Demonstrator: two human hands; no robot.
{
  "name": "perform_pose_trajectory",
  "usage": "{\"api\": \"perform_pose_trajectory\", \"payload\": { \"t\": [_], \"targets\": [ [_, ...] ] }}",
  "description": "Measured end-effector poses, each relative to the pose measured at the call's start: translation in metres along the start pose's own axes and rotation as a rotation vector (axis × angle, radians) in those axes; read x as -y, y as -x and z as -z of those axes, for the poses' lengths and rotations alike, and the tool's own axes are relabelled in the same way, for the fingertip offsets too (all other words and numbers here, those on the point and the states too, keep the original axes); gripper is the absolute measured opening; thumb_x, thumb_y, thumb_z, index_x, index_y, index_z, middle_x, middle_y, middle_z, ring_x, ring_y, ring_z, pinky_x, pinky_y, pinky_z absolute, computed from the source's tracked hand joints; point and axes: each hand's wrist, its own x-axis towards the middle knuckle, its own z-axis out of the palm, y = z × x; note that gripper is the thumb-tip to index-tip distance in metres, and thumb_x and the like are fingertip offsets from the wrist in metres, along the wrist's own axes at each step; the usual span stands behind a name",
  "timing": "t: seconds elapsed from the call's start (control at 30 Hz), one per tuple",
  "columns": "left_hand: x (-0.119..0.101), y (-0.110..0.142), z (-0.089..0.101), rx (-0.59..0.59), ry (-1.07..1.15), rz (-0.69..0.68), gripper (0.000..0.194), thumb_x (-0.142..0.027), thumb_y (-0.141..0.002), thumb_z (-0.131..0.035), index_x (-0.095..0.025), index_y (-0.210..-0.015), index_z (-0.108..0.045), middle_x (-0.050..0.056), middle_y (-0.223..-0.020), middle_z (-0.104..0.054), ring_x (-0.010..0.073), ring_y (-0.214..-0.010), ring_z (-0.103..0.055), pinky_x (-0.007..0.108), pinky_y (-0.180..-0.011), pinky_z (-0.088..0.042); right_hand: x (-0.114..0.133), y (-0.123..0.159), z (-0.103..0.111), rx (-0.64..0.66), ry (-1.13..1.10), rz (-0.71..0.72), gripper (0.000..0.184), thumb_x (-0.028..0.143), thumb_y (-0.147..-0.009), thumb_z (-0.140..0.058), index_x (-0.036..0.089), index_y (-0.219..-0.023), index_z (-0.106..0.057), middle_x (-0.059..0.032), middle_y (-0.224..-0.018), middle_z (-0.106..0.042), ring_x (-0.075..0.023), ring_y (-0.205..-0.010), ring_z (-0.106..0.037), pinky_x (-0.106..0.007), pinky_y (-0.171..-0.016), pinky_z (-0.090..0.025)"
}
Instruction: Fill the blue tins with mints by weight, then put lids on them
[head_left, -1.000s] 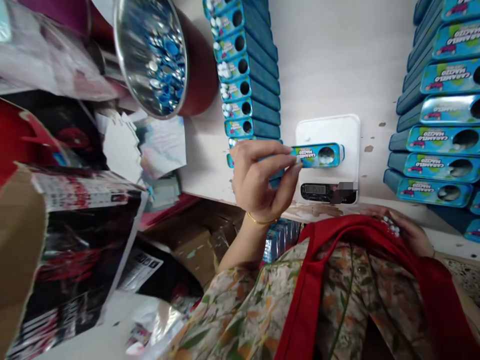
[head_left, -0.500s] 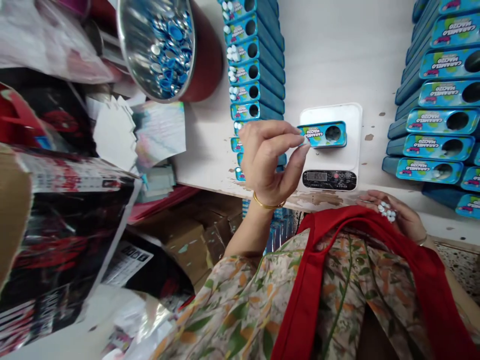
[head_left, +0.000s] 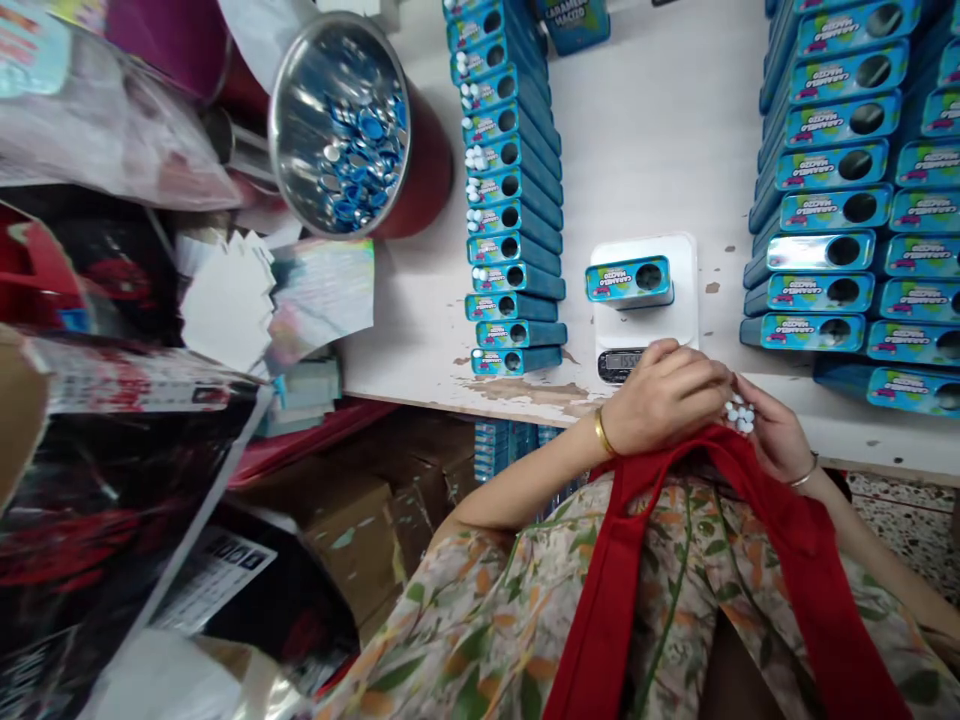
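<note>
Nearest you, the red apron hangs over your patterned top. Just beyond it, your left hand has left the tin, where half a second ago its thumb and fingers were pinched at one end, and has come across to your right hand. Its fingers now curl over the white pieces; the fingertips are hidden, so I can't tell whether they grip any. Your right hand is cupped open, as before, with the pieces lying in its palm.

Beyond your left hand, the tin stands untouched on the white scale, its round hole facing up. Your left hand now covers part of the scale's panel; the digits seem to begin with 155, though they are too small to read surely.

To the left runs a row of tins, several with white pieces on top; to the right stand more rows of tins. The metal pot of blue caps sits past the left row.
</note>
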Motion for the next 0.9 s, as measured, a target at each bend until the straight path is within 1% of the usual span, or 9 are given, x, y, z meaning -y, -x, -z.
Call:
{"api": "perform_pose_trajectory", "payload": {
  "t": [0.1, 0.2, 0.27, 0.37, 0.43, 0.53, 0.7, 0.8, 0.9],
  "targets": [
    [0.024, 0.005, 0.021, -0.131, -0.095, 0.144, 0.028, -0.047, -0.103, -0.051, -0.027, -0.119, -0.063, 0.006, -0.121, -0.071, 0.0211, -0.112, -0.061, 0.042, -0.101, -0.040, 0.002, 0.002, -0.002, 0.002, -0.054, -0.017, 0.015, 0.026, -0.089, -0.071, 0.016, -0.099, -0.075, -0.0087, -0.099, -0.078, -0.0193, -0.093, -0.078, -0.027, -0.085, -0.065],
    [0.060, 0.009, 0.039, -0.281, -0.189, 0.350, 0.064, -0.065, -0.093, -0.058, -0.021, -0.139, -0.051, 0.016, -0.138, -0.061, 0.0306, -0.129, -0.053, 0.051, -0.109, -0.038, 0.006, 0.003, -0.006, -0.040, -0.082, -0.031, 0.016, 0.022, -0.094, -0.061, 0.013, -0.097, -0.074, -0.0123, -0.104, -0.078, -0.0199, -0.100, -0.077, -0.027, -0.088, -0.065],
    [0.083, 0.013, 0.042, -0.240, -0.179, 0.427, 0.079, -0.071, -0.090, -0.058, -0.017, -0.146, -0.044, 0.019, -0.140, -0.058, 0.0334, -0.128, -0.052, 0.052, -0.108, -0.037, 0.007, 0.003, -0.010, -0.071, -0.078, -0.028, 0.023, 0.020, -0.098, -0.053, 0.012, -0.095, -0.074, -0.0128, -0.103, -0.079, -0.0199, -0.100, -0.077, -0.027, -0.088, -0.065],
    [0.099, 0.021, 0.040, -0.092, -0.126, 0.457, 0.061, -0.066, -0.094, -0.054, -0.020, -0.134, -0.054, 0.014, -0.121, -0.067, 0.0306, -0.112, -0.059, 0.049, -0.099, -0.041, 0.007, 0.003, -0.014, -0.099, -0.049, -0.007, 0.030, 0.020, -0.101, -0.047, 0.012, -0.093, -0.075, -0.0121, -0.099, -0.079, -0.0201, -0.098, -0.078, -0.027, -0.086, -0.065],
    [0.093, 0.029, 0.041, -0.073, -0.123, 0.408, 0.047, -0.060, -0.095, -0.055, -0.022, -0.122, -0.060, 0.010, -0.109, -0.069, 0.0288, -0.105, -0.059, 0.046, -0.094, -0.041, 0.005, 0.005, -0.014, -0.092, -0.020, 0.006, 0.029, 0.020, -0.101, -0.048, 0.012, -0.094, -0.075, -0.0114, -0.097, -0.079, -0.0192, -0.095, -0.078, -0.025, -0.084, -0.065],
    [0.067, 0.045, 0.048, -0.100, -0.101, 0.284, 0.038, -0.053, -0.094, -0.059, -0.023, -0.117, -0.061, 0.008, -0.101, -0.070, 0.0260, -0.098, -0.060, 0.044, -0.091, -0.042, 0.000, 0.009, -0.013, -0.085, 0.029, -0.012, 0.028, 0.019, -0.102, -0.048, 0.012, -0.096, -0.075, -0.0113, -0.096, -0.079, -0.0187, -0.090, -0.079, -0.024, -0.080, -0.066],
    [0.028, 0.061, 0.046, -0.117, 0.026, 0.182, 0.031, -0.038, -0.097, -0.059, -0.020, -0.122, -0.055, 0.012, -0.120, -0.071, 0.0236, -0.107, -0.066, 0.040, -0.092, -0.048, -0.006, 0.010, -0.018, -0.120, 0.066, -0.069, 0.033, 0.016, -0.103, -0.044, 0.010, -0.093, -0.075, -0.0125, -0.095, -0.079, -0.0193, -0.087, -0.079, -0.024, -0.078, -0.066],
    [0.028, 0.059, 0.032, -0.187, 0.093, 0.219, 0.033, -0.034, -0.097, -0.062, -0.020, -0.125, -0.051, 0.012, -0.123, -0.070, 0.0227, -0.114, -0.067, 0.038, -0.094, -0.052, -0.007, 0.010, -0.025, -0.104, 0.083, -0.060, 0.033, 0.016, -0.103, -0.044, 0.010, -0.093, -0.075, -0.0127, -0.094, -0.079, -0.0197, -0.087, -0.079, -0.024, -0.079, -0.066],
    [0.045, 0.049, 0.018, -0.291, 0.159, 0.286, 0.037, -0.038, -0.096, -0.065, -0.021, -0.125, -0.052, 0.010, -0.117, -0.070, 0.0212, -0.109, -0.068, 0.036, -0.092, -0.054, -0.008, 0.011, -0.028, -0.109, 0.099, -0.022, 0.035, 0.016, -0.103, -0.042, 0.009, -0.092, -0.075, -0.0123, -0.092, -0.079, -0.0191, -0.086, -0.079, -0.023, -0.079, -0.066]
  ]
}}
